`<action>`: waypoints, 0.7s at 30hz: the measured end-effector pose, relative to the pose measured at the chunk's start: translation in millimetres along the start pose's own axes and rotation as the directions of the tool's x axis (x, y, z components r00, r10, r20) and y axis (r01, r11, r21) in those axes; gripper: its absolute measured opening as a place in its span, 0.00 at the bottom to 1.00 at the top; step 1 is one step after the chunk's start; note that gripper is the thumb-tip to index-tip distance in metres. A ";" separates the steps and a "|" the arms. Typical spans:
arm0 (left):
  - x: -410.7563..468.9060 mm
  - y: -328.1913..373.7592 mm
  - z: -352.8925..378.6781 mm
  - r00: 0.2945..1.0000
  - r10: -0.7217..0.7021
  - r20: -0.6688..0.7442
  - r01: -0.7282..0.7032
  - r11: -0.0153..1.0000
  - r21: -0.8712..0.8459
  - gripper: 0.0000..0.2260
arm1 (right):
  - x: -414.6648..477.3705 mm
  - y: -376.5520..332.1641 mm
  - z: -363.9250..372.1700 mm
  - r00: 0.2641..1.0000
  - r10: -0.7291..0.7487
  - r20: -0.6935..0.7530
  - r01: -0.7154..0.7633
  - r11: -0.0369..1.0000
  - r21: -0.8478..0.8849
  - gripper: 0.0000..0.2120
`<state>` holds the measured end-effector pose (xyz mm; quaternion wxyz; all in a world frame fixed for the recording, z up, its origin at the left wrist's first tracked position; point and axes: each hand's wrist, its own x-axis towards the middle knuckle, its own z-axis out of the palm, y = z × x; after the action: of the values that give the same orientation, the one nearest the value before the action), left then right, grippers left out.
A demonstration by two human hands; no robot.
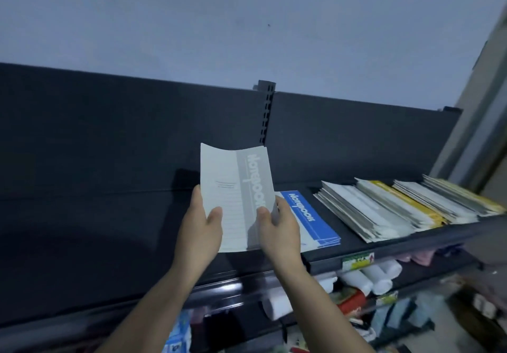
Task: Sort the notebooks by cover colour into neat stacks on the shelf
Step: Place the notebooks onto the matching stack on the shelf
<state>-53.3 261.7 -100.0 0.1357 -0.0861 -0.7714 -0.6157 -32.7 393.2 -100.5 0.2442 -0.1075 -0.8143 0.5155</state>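
A grey notebook (pixel 236 185) with a pale "Notebook" stripe is held up over the dark top shelf (pixel 109 229), tilted toward me. My left hand (pixel 201 226) grips its lower left edge, thumb on the cover. My right hand (pixel 277 226) holds its lower right edge. Just right of it a small stack of blue notebooks (pixel 310 218) lies flat on the shelf. Farther right several fanned rows of grey, white and yellow notebooks (pixel 384 210) spread toward the shelf's end.
The shelf's dark back panel (pixel 137 133) and a slotted upright (pixel 265 111) rise behind. Below, lower shelves hold white rolls (pixel 367 278), a red item (pixel 354 300) and mixed packets. A pale wall edge (pixel 472 138) stands at the right.
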 end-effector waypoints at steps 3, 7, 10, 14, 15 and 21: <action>-4.5 11.2 46.9 1.000 -0.003 0.027 0.003 1.000 -0.014 0.16 | 15.6 19.2 -41.8 1.000 0.002 -0.023 -0.003 0.999 -0.039 0.05; -7.8 25.1 103.0 0.997 -0.010 0.073 0.013 0.999 -0.031 0.17 | 37.3 41.7 -92.1 0.999 0.006 -0.034 -0.009 0.996 -0.089 0.07; -6.9 34.9 138.7 0.994 -0.011 0.110 0.014 1.000 -0.027 0.19 | 54.1 56.9 -122.8 0.997 0.012 -0.072 -0.021 0.991 -0.135 0.06; 4.0 40.3 180.5 0.986 -0.031 0.167 0.029 0.999 0.016 0.17 | 78.4 77.4 -153.2 0.994 0.023 -0.107 -0.042 0.984 -0.174 0.07; 7.8 41.0 190.3 0.983 -0.034 0.181 0.028 0.999 0.032 0.17 | 84.7 81.4 -160.0 0.993 0.033 -0.116 -0.053 0.983 -0.174 0.09; 40.1 43.3 247.8 0.956 -0.075 0.283 0.017 0.980 0.200 0.16 | 131.2 109.5 -199.3 0.974 0.099 -0.202 -0.144 0.964 -0.222 0.12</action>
<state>-104.0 511.4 -98.1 0.0148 -0.1434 -0.8415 -0.5206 -52.3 654.8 -90.9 0.2736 -0.2341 -0.8345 0.4172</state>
